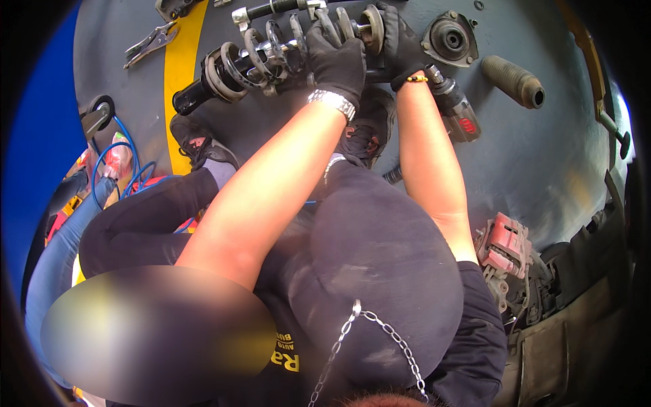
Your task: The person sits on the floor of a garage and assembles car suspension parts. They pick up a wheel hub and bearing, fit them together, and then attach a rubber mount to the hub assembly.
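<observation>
A strut with a grey coil spring (254, 55) lies across the floor in front of me, its black tube pointing left. A spring compressor (271, 9) with a dark rod and silver hooks runs along its far side. My left hand (337, 62), in a black glove, is closed round the spring's coils near the right end. Also gloved, my right hand (401, 46) is closed at the strut's right end, beside the round spring seat (372, 30). What its fingers grip there is partly hidden. An impact wrench (456, 108) lies just beside my right wrist.
Right of my hands lie a strut mount (450, 39) and a ribbed dust boot (513, 82). Locking pliers (150, 45) rest left of the yellow floor stripe (183, 54). A blue hose (129, 149) coils by another person's jeans (57, 264). A red brake caliper (505, 245) sits at the lower right.
</observation>
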The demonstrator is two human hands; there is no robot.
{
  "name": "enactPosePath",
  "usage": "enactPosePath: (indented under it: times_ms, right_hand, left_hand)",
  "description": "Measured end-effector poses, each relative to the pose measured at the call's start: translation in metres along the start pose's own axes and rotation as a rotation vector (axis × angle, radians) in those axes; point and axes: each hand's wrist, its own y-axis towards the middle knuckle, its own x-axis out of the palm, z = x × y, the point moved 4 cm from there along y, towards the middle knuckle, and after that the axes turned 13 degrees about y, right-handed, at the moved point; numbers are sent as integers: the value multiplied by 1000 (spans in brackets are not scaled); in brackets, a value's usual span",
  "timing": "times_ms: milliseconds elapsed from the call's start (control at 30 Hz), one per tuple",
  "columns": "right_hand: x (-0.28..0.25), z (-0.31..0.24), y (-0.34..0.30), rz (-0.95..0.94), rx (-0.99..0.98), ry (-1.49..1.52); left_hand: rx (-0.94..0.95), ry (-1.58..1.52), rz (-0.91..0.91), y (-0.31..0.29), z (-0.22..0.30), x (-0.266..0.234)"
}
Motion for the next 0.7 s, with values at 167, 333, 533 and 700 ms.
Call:
enactPosePath:
  times_ms: [167, 333, 533, 700]
  right_hand:
    - [-3, -6, 7, -174, 874, 876]
    - [14, 33, -12, 118, 901, 1307]
    - [7, 15, 5, -73, 975, 1113]
    - [21, 20, -8, 267, 1195, 1749]
  left_hand:
    - [273, 448, 26, 4, 6, -10]
    - [268, 626, -126, -2, 23, 0]
    - [259, 759, -126, 8, 18, -7]
    - [299, 1112, -306, -5, 43, -1]
